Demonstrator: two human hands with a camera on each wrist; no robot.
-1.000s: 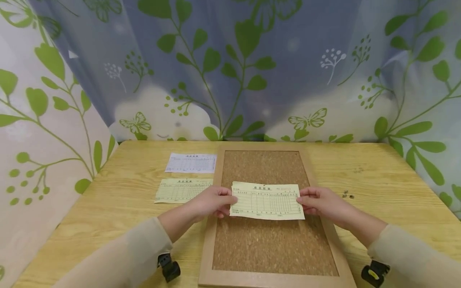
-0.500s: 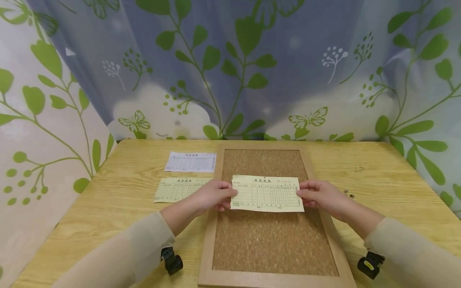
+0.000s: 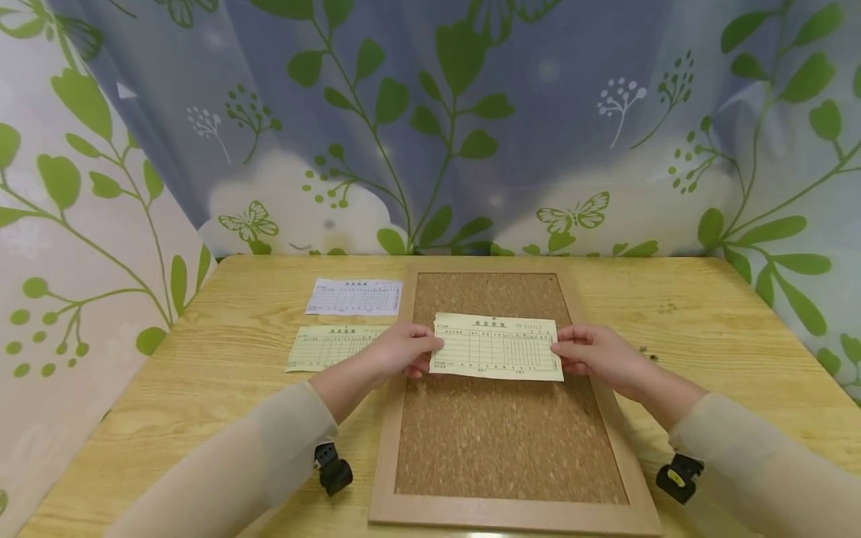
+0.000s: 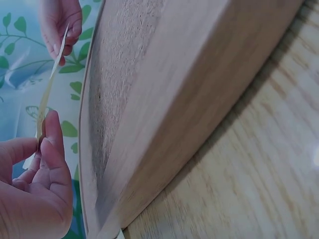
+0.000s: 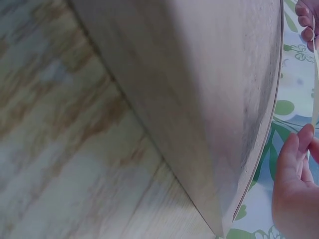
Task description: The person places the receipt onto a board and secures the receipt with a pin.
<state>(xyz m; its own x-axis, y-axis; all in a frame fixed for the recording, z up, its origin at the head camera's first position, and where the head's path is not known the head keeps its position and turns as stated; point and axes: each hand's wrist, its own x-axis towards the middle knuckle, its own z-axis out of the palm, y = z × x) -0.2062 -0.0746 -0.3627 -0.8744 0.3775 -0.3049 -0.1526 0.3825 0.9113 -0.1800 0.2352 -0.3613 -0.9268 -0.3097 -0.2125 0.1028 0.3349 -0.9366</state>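
Backdrop: a curtain (image 3: 430,112) printed with green leaves and butterflies hangs behind the table and along both sides.
Tabletop: wood-grained table (image 3: 222,433), its far edge meeting the curtain.
Lying yellow slip (image 3: 323,347): flat on the table, its right end hidden behind the left arm.
White slip (image 3: 353,297): flat beyond the yellow 1, its right edge just beside the board's frame.
Left wrist: a black device (image 3: 332,469) is strapped below the sleeve.
Left hand (image 3: 406,350): clamped by thumb and fingers on the left edge of the held yellow slip (image 3: 496,347).
Cork board (image 3: 504,441): raised wooden frame on 4 sides; cork shows beyond and nearer than the held slip.
Held slip: stretched between 2 hands above the cork, with a gap beneath visible from the left wrist.
Right hand (image 3: 595,355): pinching the slip's right edge, over the frame's right side.
Small dark pieces (image 3: 649,354): on the table, just right of the right hand.
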